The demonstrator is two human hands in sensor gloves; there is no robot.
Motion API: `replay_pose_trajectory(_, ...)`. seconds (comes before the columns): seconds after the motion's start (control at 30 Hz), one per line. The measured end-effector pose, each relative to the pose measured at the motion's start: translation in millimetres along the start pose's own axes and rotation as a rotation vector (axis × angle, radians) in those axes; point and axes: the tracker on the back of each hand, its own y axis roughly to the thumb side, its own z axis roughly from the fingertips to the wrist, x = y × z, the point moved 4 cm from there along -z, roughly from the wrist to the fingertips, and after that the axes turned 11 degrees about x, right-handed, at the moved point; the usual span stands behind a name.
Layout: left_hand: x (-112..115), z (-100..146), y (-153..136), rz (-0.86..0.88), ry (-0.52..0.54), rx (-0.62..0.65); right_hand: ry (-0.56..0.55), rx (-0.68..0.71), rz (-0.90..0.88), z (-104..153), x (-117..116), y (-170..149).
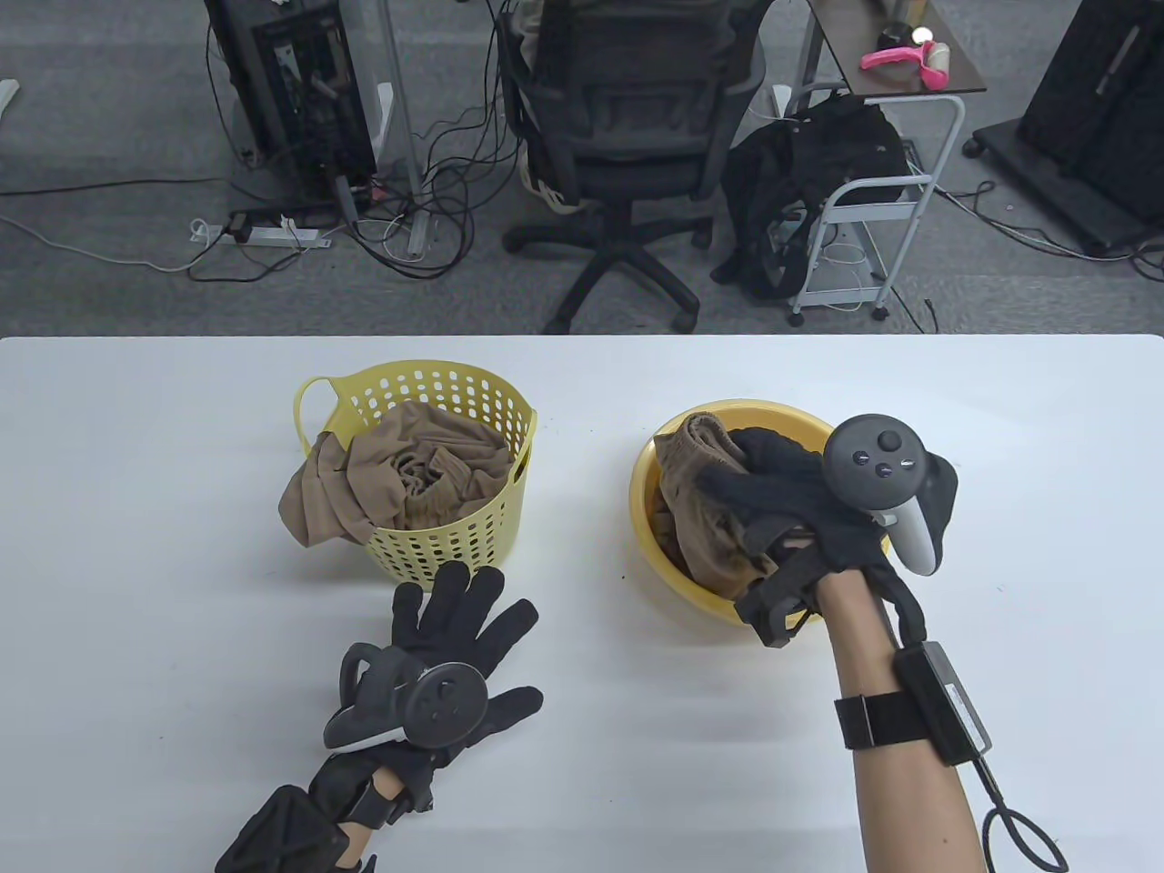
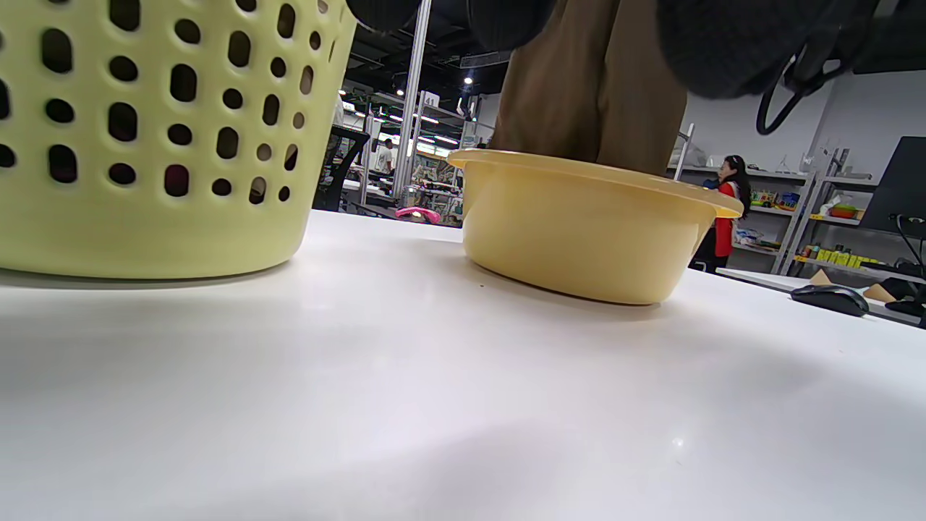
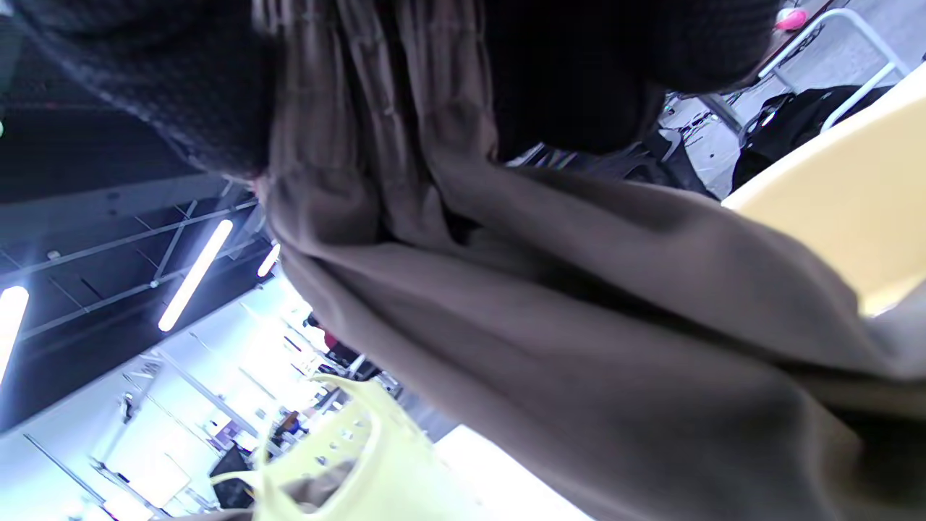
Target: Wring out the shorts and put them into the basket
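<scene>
Right hand: the black-gloved right hand (image 1: 782, 496) is over the round yellow plastic basin (image 1: 642, 509), fingers curled tight round a bunch of brown fabric shorts (image 1: 696, 509), grasping them at the top.
Shorts: gripped and bunched, their upper part lifted above the basin's rim and the rest trailing down inside it; the left wrist view shows the brown cloth (image 2: 589, 87) rising straight up out of the basin (image 2: 579, 231), and the right wrist view shows the folds (image 3: 579, 325) pinched under the glove.
Left hand: the left hand (image 1: 446, 664) lies flat on the white table (image 1: 136, 564), fingers spread and straight, holding nothing, near the table's near edge and just in front of the basket.
Basket: the pale yellow perforated plastic basket (image 1: 455, 536) stands left of the basin, well apart from it, towards the middle of the table; another brown garment (image 1: 391, 482) fills it and spills over its left rim.
Basin: sits right of centre on the table, with the right hand's tracker (image 1: 878, 464) above its right rim.
</scene>
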Motion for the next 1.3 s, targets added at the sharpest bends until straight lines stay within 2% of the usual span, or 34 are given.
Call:
replay_pose_trajectory(0.57, -1.8, 1.2, -3.3, 0.009, 0.009, -0.011, -0.118, 0.053, -0.283, 8.5, 21.2, 33.2)
replay_pose_trajectory(1.3, -4.9, 2.6, -5.6, -0.001, 0.017, -0.021, -0.162, 0.169, -0.646, -2.3, 31.4, 78.6)
